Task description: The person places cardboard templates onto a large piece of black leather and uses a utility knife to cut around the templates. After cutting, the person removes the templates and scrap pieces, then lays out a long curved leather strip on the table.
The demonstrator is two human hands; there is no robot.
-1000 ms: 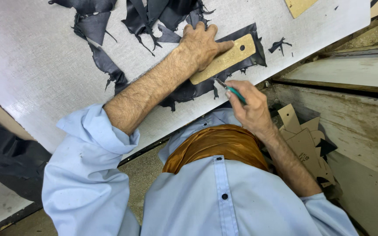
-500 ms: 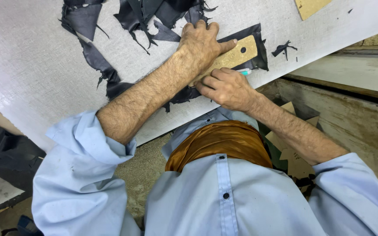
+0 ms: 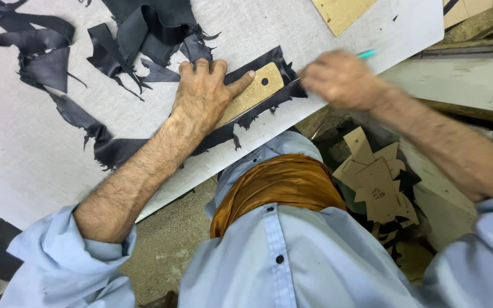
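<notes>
My left hand [image 3: 203, 91] presses flat on a tan cardboard template [image 3: 261, 85] that lies on a strip of black leather [image 3: 241, 122] near the front edge of the white table [image 3: 29, 159]. My right hand [image 3: 338, 80], blurred by motion, is at the template's right end and holds a green-handled tool [image 3: 367, 54] whose tip is hidden.
Several black leather scraps [image 3: 138, 34] lie across the far part of the table. Another tan template [image 3: 343, 11] sits at the back right. A pile of cardboard patterns [image 3: 378, 185] lies below the table edge on the right. A wooden bench [image 3: 463, 85] is to the right.
My right hand has swept from the template's near edge rightwards to its right end with the tool. My left hand stays pressed on the template.
</notes>
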